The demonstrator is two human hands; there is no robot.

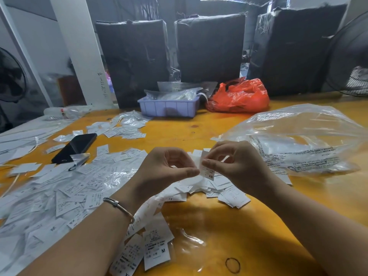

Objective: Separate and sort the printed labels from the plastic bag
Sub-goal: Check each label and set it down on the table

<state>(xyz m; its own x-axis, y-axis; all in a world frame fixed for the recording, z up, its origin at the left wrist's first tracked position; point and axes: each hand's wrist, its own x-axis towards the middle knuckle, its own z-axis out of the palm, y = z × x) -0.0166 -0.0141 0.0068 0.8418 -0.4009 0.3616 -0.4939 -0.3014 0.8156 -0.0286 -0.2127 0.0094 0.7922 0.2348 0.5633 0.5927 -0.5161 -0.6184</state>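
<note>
White paper is what I have between my hands: a small printed label (pixel 208 172) marked XS, held above the middle of the counter (pixel 199 128). My right hand (pixel 235 166) pinches its upper part between thumb and forefinger, the other fingers curled in. My left hand (pixel 169 170) comes in from the other side, thumb and forefinger tips closed on a white strip (pixel 196 163) just beside the label, and the two hands nearly touch at the fingertips. A thin bangle (pixel 119 206) sits on my left wrist.

Directly under the hands lies a small heap of labels (pixel 227 191), and a curling run of joined labels (pixel 151 208) trails from it toward the near edge, ending in tags marked M. A much larger spread of loose labels (pixel 65 188) covers the left side of the counter, reaching the left edge, with S and XS printed on several. The clear plastic bag (pixel 302 140) lies crumpled on the right side, just beside my right hand, with dark print across it.

A black phone (pixel 76 147) rests among the labels on the left. At the far edge stand a lilac tray (pixel 169 108) holding clear packets and a red plastic bag (pixel 239 96) just to its right. A dark rubber band (pixel 232 265) lies near the near edge. Three black wrapped bundles (pixel 211 46) stand behind the counter.
</note>
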